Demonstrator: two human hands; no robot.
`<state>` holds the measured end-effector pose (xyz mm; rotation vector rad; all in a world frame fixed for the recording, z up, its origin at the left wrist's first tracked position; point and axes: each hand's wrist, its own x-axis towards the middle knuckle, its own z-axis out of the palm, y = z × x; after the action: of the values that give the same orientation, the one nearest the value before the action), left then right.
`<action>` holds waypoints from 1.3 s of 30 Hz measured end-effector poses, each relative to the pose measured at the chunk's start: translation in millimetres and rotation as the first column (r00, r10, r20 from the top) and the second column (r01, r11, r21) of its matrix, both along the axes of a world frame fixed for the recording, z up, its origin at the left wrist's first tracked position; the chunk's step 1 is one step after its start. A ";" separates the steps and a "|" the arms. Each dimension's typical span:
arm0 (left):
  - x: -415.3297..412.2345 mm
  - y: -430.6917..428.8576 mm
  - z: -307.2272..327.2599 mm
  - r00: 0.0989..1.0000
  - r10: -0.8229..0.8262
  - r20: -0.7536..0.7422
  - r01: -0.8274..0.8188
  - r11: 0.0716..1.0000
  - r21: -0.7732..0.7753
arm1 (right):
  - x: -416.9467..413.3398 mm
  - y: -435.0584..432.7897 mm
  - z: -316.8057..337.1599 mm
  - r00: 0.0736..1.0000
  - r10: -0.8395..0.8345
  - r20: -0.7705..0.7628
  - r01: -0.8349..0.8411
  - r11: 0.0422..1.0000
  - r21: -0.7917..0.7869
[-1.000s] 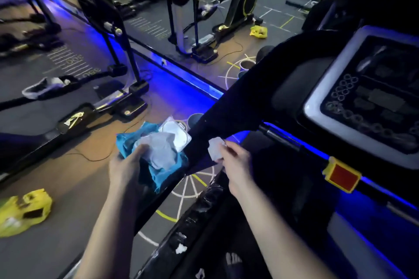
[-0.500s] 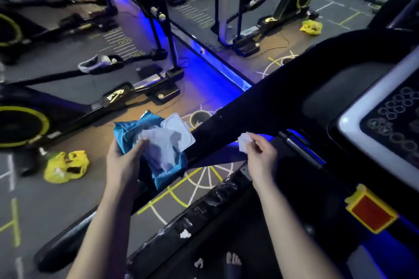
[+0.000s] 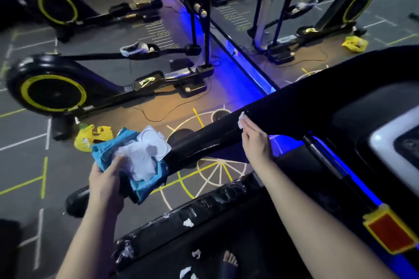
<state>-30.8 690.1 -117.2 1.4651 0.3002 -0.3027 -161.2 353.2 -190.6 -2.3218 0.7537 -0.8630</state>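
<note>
Head view: right hand presses a white wipe on the black handrail, fingers nearly straight; left hand grips the blue wipe pack.

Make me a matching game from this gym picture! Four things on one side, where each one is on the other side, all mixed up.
Things
1. blue wipes pack
2. small white wipe
3. yellow bag
4. red square

Places
A. lying on the floor
B. pressed on the black rail by the right hand
C. held in the left hand
D. at the bottom right of the view

Pairs: 1-C, 2-B, 3-A, 4-D
</note>
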 end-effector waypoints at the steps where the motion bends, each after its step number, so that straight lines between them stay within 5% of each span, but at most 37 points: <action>1: 0.2 5.6 -1.4 1.000 0.028 0.006 -0.028 1.000 0.002 | 3.5 -3.6 -4.6 0.999 0.027 -0.040 -0.029 0.999 -0.033; 5: 5.7 26.0 -3.5 0.997 0.077 0.027 -0.078 0.997 0.018 | 11.6 -7.6 -20.6 0.995 0.055 -0.080 -0.064 0.992 -0.108; 21: 9.8 32.3 -3.5 0.998 -0.008 0.066 0.006 1.000 0.022 | 34.1 67.4 -24.8 0.981 0.089 0.173 -0.119 0.977 0.174; 27: 8.8 28.7 10.0 0.999 0.023 0.044 -0.024 0.999 0.022 | 22.7 29.4 -5.9 0.960 -0.187 0.210 0.091 0.912 0.400; 31: 6.1 31.9 9.6 0.996 0.037 0.076 -0.039 0.999 0.027 | 17.9 -7.3 -1.4 0.966 -0.233 0.115 0.190 0.935 0.300; 39: 1.2 43.3 -6.4 0.997 0.025 0.073 -0.028 0.999 0.034 | 30.1 42.6 -30.0 0.992 -0.082 0.099 0.057 0.970 0.237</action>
<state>-29.7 733.4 -123.5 1.5018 0.2669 -0.2233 -131.1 395.8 -220.6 -2.0358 0.8466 -0.8720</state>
